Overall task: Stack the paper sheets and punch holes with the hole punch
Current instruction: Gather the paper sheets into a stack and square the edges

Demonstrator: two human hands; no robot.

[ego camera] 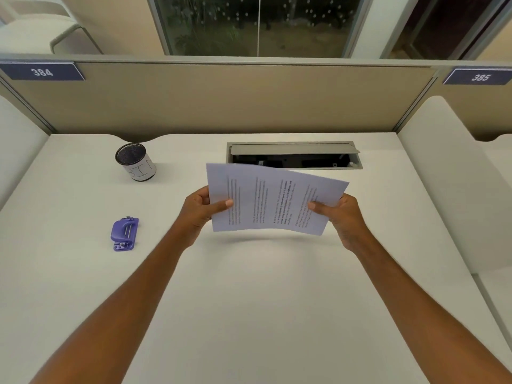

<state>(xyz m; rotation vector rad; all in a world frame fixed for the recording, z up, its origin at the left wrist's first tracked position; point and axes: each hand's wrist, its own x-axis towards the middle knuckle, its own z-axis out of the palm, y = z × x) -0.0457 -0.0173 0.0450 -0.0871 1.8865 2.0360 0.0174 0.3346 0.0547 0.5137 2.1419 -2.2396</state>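
Printed white paper sheets (273, 199) hang above the white desk (249, 300) in mid-air, held as one bundle, text side facing me and rotated sideways. My left hand (198, 210) pinches their left edge with the thumb on top. My right hand (342, 217) grips the right edge the same way. The bottom edge bows slightly upward over its shadow. A small purple hole punch (124, 234) lies on the desk well to the left of my left forearm, untouched.
A black mesh cup (135, 162) with a white label reading BIN stands at the back left. An open cable hatch (293, 156) is set into the desk just behind the sheets. Beige partition panels (221, 98) close the back and sides.
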